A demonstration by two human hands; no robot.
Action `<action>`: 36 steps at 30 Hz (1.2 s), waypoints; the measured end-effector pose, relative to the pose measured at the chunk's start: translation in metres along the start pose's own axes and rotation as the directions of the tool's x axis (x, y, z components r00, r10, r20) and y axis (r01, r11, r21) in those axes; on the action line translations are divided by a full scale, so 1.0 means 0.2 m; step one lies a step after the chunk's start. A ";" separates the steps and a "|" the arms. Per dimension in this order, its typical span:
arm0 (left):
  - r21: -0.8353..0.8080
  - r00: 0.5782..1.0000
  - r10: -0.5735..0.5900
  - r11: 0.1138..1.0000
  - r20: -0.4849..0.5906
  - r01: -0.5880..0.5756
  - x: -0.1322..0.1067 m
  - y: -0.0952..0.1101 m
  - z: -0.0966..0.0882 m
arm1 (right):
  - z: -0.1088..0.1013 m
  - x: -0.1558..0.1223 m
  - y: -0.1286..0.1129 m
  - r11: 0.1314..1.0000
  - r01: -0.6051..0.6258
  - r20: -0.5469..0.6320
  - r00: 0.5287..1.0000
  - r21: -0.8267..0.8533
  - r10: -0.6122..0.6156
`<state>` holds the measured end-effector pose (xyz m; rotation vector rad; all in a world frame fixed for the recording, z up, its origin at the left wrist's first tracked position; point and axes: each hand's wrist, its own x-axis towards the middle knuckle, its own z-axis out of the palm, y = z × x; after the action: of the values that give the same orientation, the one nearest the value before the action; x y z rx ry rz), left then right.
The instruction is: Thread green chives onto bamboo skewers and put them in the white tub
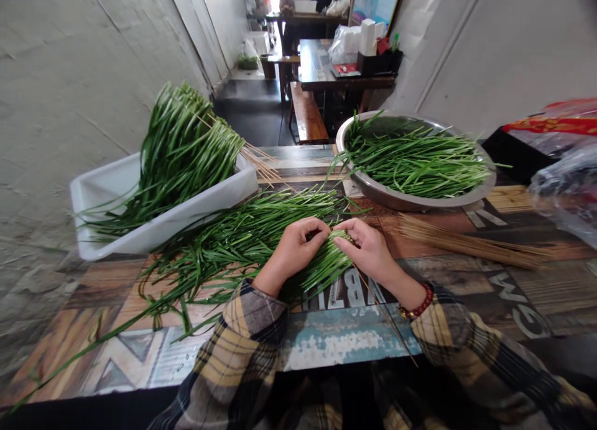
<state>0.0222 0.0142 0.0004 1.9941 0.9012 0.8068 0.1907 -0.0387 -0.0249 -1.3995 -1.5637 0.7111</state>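
Observation:
My left hand (293, 251) and my right hand (368, 251) meet over a small bunch of green chives (326, 265) on the patterned table (336, 343). Both hands pinch the bunch near its cut ends, fingers curled around the stalks. A thin bamboo skewer (387, 315) runs from under my right hand down toward my sleeve. A larger loose pile of chives (233, 237) lies on the table just left of my left hand. Both forearms wear plaid sleeves; a red bead bracelet (417, 309) is on my right wrist.
A white plastic tub (107, 184) at the left holds skewered chives. A metal bowl (405, 200) of chives stands at the back right. A heap of bamboo skewers (466, 243) lies right of my hands. Plastic bags (566, 187) sit far right. Benches and tables stand beyond.

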 end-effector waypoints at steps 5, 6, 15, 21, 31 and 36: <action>0.016 0.999 -0.027 1.000 0.025 0.026 0.00 0.00 0.00 | 0.00 0.01 -0.01 1.000 0.003 0.009 1.000 0.022 -0.003; 0.022 0.999 -0.021 1.000 0.040 0.020 0.00 0.00 0.00 | 0.00 0.01 -0.02 1.000 0.013 0.009 1.000 0.010 -0.013; -0.053 0.995 -0.092 0.994 0.049 0.095 0.00 0.01 0.02 | 0.02 0.01 -0.02 0.989 0.131 -0.046 0.990 -0.066 -0.135; -0.102 0.989 -0.136 0.985 0.055 0.141 0.01 0.00 0.04 | 0.04 0.02 -0.01 0.986 0.138 -0.069 0.987 -0.092 -0.145; -0.158 0.976 -0.187 0.973 -0.115 0.168 -0.01 0.10 -0.11 | -0.14 -0.03 -0.07 0.985 0.038 -0.017 0.999 0.169 -0.035; -0.135 0.962 -0.113 0.987 -0.247 0.082 -0.04 0.30 -0.24 | -0.19 -0.10 -0.30 0.980 0.195 0.051 0.980 -0.042 -0.192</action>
<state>-0.0014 -0.0002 0.0737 1.7501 1.0601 1.0524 0.1954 -0.0761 0.0390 -1.2505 -1.7362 0.5968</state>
